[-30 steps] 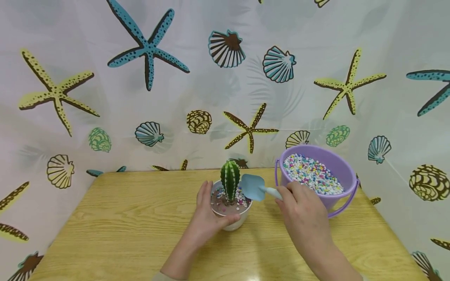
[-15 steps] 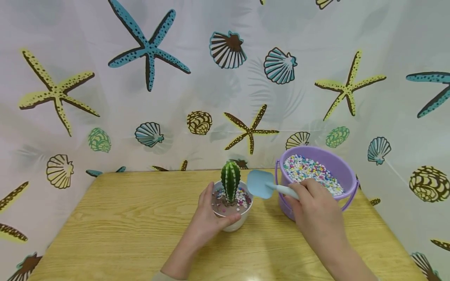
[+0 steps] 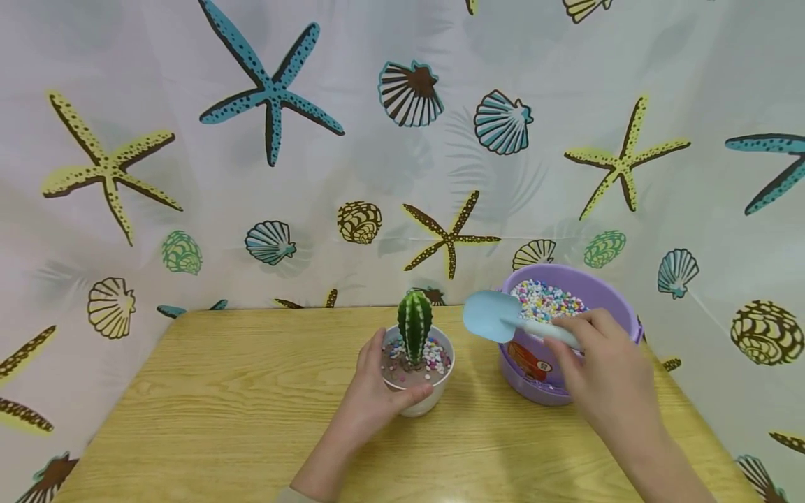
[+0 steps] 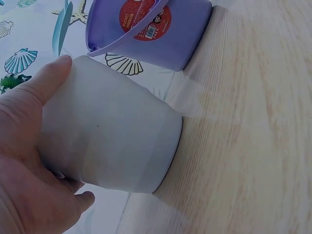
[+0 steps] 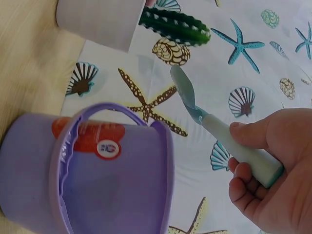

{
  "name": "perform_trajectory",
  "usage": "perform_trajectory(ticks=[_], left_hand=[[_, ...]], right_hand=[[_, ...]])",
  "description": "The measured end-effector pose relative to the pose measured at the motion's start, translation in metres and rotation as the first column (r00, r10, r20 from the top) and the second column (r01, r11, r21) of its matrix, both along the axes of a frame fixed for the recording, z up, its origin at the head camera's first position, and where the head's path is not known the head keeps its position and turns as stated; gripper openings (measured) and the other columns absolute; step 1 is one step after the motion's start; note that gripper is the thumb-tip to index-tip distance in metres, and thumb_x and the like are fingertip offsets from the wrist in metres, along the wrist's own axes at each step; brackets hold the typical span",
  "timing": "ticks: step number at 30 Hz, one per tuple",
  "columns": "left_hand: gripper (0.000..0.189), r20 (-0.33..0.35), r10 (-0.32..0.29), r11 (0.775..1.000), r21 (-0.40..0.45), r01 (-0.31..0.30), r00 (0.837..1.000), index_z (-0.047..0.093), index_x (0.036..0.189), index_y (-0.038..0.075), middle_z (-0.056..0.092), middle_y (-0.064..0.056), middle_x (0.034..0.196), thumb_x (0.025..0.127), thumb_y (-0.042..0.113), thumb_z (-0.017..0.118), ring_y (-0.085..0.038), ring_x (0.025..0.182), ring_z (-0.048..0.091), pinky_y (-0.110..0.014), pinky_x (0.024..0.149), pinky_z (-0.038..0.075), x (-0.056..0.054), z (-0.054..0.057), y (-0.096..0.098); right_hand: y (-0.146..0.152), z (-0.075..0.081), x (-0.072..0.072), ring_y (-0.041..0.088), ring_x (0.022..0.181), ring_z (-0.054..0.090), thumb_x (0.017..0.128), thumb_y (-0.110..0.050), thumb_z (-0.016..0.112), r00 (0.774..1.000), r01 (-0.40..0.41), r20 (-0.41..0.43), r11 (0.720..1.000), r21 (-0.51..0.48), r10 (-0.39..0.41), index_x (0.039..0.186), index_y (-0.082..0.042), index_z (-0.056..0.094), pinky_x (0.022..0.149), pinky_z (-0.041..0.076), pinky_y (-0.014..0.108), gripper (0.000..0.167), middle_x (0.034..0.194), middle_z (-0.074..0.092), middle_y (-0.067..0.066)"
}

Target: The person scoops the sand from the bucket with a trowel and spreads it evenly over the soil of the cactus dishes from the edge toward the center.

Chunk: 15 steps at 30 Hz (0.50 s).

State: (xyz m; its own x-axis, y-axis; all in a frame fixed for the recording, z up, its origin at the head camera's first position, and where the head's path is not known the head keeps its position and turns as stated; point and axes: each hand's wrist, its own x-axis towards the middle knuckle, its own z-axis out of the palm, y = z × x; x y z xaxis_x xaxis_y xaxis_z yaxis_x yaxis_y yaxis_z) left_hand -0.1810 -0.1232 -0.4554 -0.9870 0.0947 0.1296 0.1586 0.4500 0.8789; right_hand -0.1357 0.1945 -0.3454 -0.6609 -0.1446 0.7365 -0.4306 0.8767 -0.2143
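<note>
A green cactus (image 3: 415, 325) stands upright in a white flowerpot (image 3: 426, 402) on the table. Brown soil and small coloured pebbles (image 3: 435, 356) lie around its base. My left hand (image 3: 371, 402) grips the pot from the left, thumb across the front at the rim; the left wrist view shows the pot's plain side (image 4: 112, 126). In my right hand (image 3: 610, 370) is the handle of a light blue toy shovel (image 3: 492, 316), its blade pointing left at the purple bucket's near-left rim. The right wrist view shows fingers curled round the pale handle (image 5: 226, 136).
To the right of the pot stands the purple bucket (image 3: 610, 300), holding many coloured pebbles (image 3: 544, 297). Its handle (image 5: 56, 180) hangs down over the label side. A curtain (image 3: 352, 154) printed with starfish and shells hangs behind the wooden table (image 3: 251, 405).
My right hand has carried the shovel to the right, away from the cactus and in front of the bucket. The left hand keeps its hold on the pot.
</note>
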Motion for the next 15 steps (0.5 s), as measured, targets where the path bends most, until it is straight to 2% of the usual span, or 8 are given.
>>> perform_trajectory(ticks=[3, 6, 11, 15], left_hand=[[0.13, 0.001, -0.002, 1.0, -0.003, 0.002, 1.0, 0.016, 0.175, 0.002, 0.021, -0.03, 0.176, 0.085, 0.045, 0.098, -0.056, 0.155, 0.036, -0.069, 0.122, 0.036, 0.0, -0.001, 0.0], [0.13, 0.001, 0.0, 1.0, -0.007, 0.0, 1.0, 0.016, 0.175, 0.003, 0.021, -0.03, 0.176, 0.085, 0.045, 0.098, -0.057, 0.155, 0.035, -0.07, 0.122, 0.036, 0.0, -0.001, 0.0], [0.131, -0.004, 0.005, 1.0, -0.024, -0.005, 1.0, 0.016, 0.175, 0.003, 0.022, -0.03, 0.176, 0.084, 0.046, 0.099, -0.057, 0.155, 0.035, -0.07, 0.122, 0.035, -0.001, -0.002, -0.001], [0.131, -0.002, 0.006, 0.999, -0.033, -0.006, 1.0, 0.016, 0.176, 0.003, 0.021, -0.029, 0.176, 0.084, 0.048, 0.098, -0.055, 0.156, 0.035, -0.068, 0.123, 0.035, -0.002, -0.003, 0.0]], right_hand=[[0.01, 0.004, 0.0, 0.023, 0.077, 0.067, 0.089, -0.007, 0.093, 0.999, 0.016, 0.046, 0.999, -0.037, -0.014, 0.114, -0.006, 0.082, 0.059, 0.052, 0.04, 0.027, 0.102, 0.07, 0.008], [0.022, 0.009, -0.001, 0.023, 0.081, 0.066, 0.095, -0.012, 0.089, 0.991, 0.04, 0.133, 0.997, -0.068, -0.031, 0.117, -0.006, 0.082, 0.063, 0.052, 0.039, 0.024, 0.105, 0.069, 0.008], [0.045, 0.017, -0.007, 0.024, 0.083, 0.061, 0.105, -0.024, 0.08, 0.947, 0.097, 0.315, 0.991, -0.09, -0.064, 0.126, -0.007, 0.08, 0.064, 0.047, 0.037, 0.027, 0.113, 0.068, 0.011], [0.062, 0.021, -0.012, 0.025, 0.081, 0.057, 0.108, -0.027, 0.076, 0.919, 0.123, 0.385, 0.988, -0.088, -0.08, 0.129, -0.004, 0.079, 0.062, 0.044, 0.037, 0.031, 0.118, 0.067, 0.015]])
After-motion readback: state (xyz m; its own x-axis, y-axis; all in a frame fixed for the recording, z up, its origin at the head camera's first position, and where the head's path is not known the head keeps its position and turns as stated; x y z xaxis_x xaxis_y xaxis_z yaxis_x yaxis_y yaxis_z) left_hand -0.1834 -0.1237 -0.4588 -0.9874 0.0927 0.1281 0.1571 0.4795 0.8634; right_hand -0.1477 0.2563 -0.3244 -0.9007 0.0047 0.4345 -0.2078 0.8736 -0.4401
